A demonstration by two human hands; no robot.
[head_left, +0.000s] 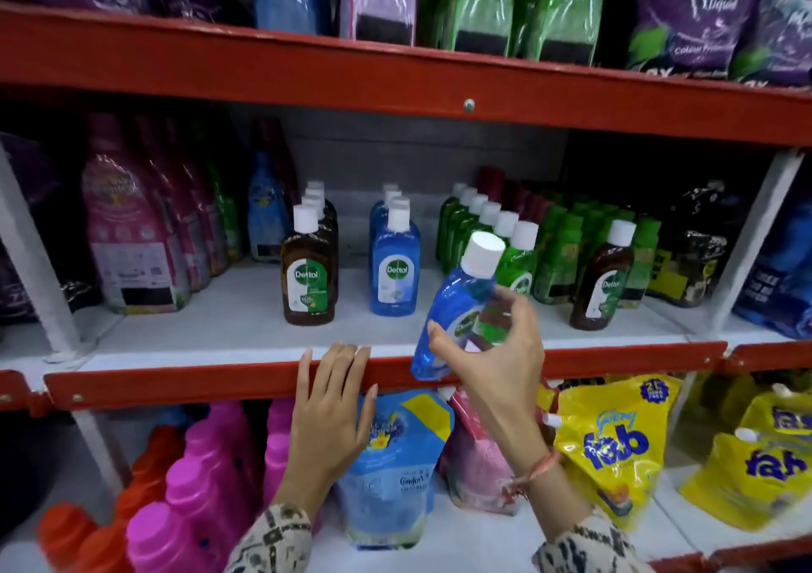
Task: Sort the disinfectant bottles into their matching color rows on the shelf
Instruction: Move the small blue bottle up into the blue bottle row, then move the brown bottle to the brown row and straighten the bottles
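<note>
My right hand (492,361) grips a blue disinfectant bottle (452,304) with a white cap, tilted, in front of the middle shelf. On that white shelf (228,326) stand three rows running front to back: brown bottles (309,273) on the left, blue bottles (394,260) in the middle, green bottles (518,260) on the right, partly hidden by the held bottle. A lone brown bottle (604,278) stands at the front right, before other green packs. My left hand (329,405) rests flat on the shelf's red front edge (175,381), holding nothing.
Pink refill bottles (132,238) stand at the left of the middle shelf, dark pouches (694,251) at the right. Below are pink and orange bottles (197,476), a blue pouch (391,462) and yellow pouches (615,445). The upper shelf holds purple, pink and green pouches (562,5).
</note>
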